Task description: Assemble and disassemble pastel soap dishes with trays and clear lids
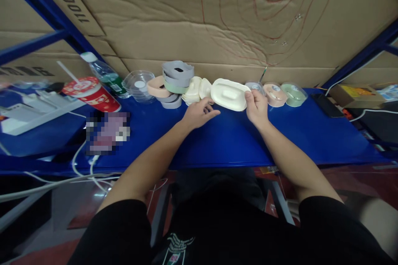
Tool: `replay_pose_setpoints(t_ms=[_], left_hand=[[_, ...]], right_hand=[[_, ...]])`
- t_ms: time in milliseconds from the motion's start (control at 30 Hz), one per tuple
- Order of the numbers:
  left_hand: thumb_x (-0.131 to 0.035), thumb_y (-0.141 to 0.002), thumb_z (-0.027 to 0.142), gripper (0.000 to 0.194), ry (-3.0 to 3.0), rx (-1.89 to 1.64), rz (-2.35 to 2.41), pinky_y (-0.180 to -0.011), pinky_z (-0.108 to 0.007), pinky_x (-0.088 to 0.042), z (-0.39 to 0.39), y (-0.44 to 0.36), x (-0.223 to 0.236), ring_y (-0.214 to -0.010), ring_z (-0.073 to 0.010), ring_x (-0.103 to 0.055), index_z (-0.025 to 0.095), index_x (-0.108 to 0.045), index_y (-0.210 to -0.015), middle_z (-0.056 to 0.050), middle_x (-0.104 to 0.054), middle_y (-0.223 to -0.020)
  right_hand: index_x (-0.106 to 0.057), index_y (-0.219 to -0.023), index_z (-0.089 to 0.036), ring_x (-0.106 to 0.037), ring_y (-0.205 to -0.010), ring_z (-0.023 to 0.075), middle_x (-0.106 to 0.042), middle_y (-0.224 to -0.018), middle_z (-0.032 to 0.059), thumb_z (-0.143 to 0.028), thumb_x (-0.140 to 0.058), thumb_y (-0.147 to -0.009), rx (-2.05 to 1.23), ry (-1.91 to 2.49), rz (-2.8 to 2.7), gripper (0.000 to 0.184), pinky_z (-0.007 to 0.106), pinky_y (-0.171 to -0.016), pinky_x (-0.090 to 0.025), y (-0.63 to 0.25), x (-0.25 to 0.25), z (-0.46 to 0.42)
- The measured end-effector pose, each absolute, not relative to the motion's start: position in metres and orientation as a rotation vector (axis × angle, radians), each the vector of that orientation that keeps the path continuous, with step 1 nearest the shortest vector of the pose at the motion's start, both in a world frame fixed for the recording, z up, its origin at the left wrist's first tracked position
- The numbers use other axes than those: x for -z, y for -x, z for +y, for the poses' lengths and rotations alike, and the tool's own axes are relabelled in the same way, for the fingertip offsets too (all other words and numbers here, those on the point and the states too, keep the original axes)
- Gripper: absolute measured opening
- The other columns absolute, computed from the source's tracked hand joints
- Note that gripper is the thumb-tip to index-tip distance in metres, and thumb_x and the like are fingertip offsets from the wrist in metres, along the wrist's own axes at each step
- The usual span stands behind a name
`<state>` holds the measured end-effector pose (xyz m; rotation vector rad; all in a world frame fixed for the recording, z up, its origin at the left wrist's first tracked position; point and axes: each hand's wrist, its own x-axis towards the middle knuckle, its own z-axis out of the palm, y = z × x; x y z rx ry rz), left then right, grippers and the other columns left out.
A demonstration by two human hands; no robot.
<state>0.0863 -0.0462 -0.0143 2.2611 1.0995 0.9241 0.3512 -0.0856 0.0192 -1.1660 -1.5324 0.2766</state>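
My right hand (257, 107) grips a cream oval plastic piece like a shallow dish (230, 94) by its right end, with a raised oval in its middle. It is held up over the blue table. To its left, my left hand (200, 114) has its fingers apart and holds nothing. Just behind that hand stands a stack of cream plastic pieces (192, 91). Left of the stack lie grey plastic rings (178, 73) and a peach ring (157, 87). Clear round lids (139, 86) sit farther left. Beyond my right hand stand a peach container (275, 94) and a green container (294, 94).
A red cup with a straw (96, 93), a green-labelled bottle (108, 78) and a white power strip (37, 109) are at the left. A phone (326, 104) and a cardboard box (357, 96) lie at the right. Cardboard (174, 41) walls off the back.
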Motion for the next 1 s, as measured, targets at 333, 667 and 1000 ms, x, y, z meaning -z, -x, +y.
replay_pose_setpoints(t_ms=[333,667,1000], left_hand=[[-0.06,-0.103,0.048,0.036,-2.524,-0.696,1.394,-0.075,-0.033,-0.053,-0.053,-0.068,-0.013,-0.086,-0.0238,-0.074,0.024,-0.08,-0.121,-0.005,-0.081,-0.091],[-0.068,-0.102,0.044,0.035,-2.598,-0.763,1.539,-0.093,-0.037,-0.06,-0.057,-0.069,-0.016,-0.117,-0.0283,-0.076,0.026,-0.08,-0.129,-0.011,-0.075,-0.14],[-0.052,-0.109,0.05,0.077,-2.317,-1.347,1.669,-0.128,-0.057,-0.044,-0.015,-0.022,-0.026,-0.163,-0.0376,-0.041,0.022,-0.023,-0.175,-0.019,-0.043,-0.174]], right_hand=[[-0.06,-0.089,-0.025,-0.065,-0.053,0.0205,-0.066,-0.063,0.0009,-0.089,-0.057,-0.093,-0.956,1.354,-1.877,0.064,0.032,-0.049,-0.046,-0.346,-0.008,-0.075],[-0.072,-0.134,-0.021,-0.077,-0.097,0.0309,-0.083,-0.099,0.0092,-0.06,-0.069,-0.1,-0.387,1.731,-2.453,0.052,0.036,-0.074,-0.048,-0.34,-0.005,-0.076],[-0.072,-0.137,-0.02,-0.074,-0.084,0.0236,-0.081,-0.092,0.0058,-0.055,-0.071,-0.101,-0.549,1.493,-2.465,0.05,0.032,-0.07,-0.044,-0.338,0.001,-0.078]])
